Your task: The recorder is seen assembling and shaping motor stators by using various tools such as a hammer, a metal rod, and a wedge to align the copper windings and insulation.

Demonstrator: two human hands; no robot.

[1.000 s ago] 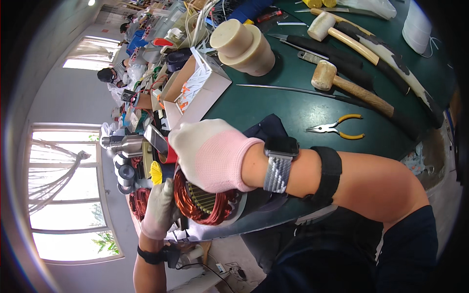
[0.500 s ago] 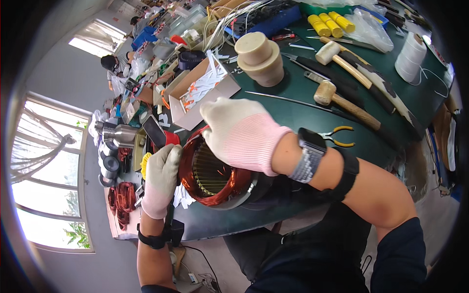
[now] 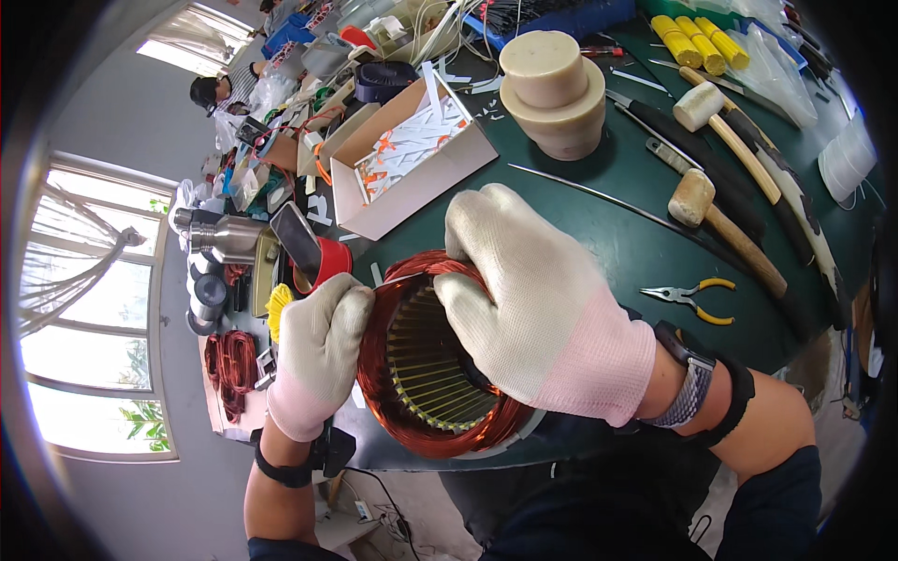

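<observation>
A motor stator [image 3: 440, 374] with a thick ring of copper windings [image 3: 391, 416] faces up at the bench's near edge. Yellowish slot liners line its bore. My left hand [image 3: 323, 341], in a white and pink knit glove, is closed at the ring's left rim. From its fingertips a thin pale strip [image 3: 404, 279] runs across the top of the windings. My right hand [image 3: 538, 290], gloved alike, grips the far right part of the ring, its thumb on the inner side and its fingers curled over the top. Its palm and wrist cover the ring's right side.
Beyond the stator stands a box [image 3: 421, 196] of white strips, beside a cream stepped plastic block [image 3: 557, 98]. Right lie pliers [image 3: 692, 297], a long thin rod [image 3: 599, 203] and two mallets [image 3: 697, 198]. Left are a phone [image 3: 297, 236], a steel flask [image 3: 229, 238] and copper coils [image 3: 232, 365].
The view has shifted, and the stator's bore shows more openly. My right hand has turned so that its thumb shows on the ring. A thin strip now shows at my left fingertips.
</observation>
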